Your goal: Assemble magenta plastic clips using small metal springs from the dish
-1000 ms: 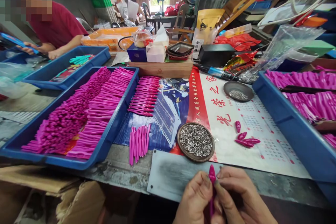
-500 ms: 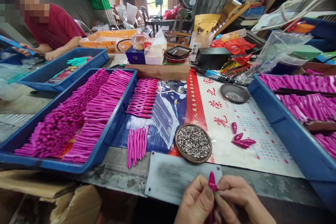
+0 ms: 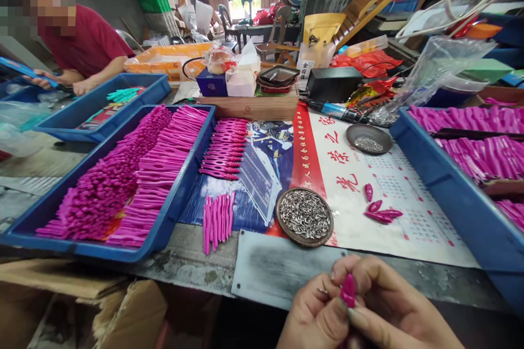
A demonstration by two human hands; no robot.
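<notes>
In front of me at the lower right, a glossy magenta plastic piece points its tapered tip upward. My left hand is closed around it, and a small shiny metal bit shows between those fingers. My right hand pinches the same piece from the other side; its lower part is hidden by the fingers. Just beyond the hands stands a round brown dish full of small metal pins. Several loose magenta shells lie on the calendar sheet to the right.
A blue tray of magenta handles stands at left, another blue tray at right. Between them lie stacked magenta pieces, loose handles and a grey plate. Behind is a dark dish. A person sits far left.
Both hands have shifted slightly right with the magenta piece. The right fingers have moved up to its tip, and a metal bit now shows at the left fingers.
</notes>
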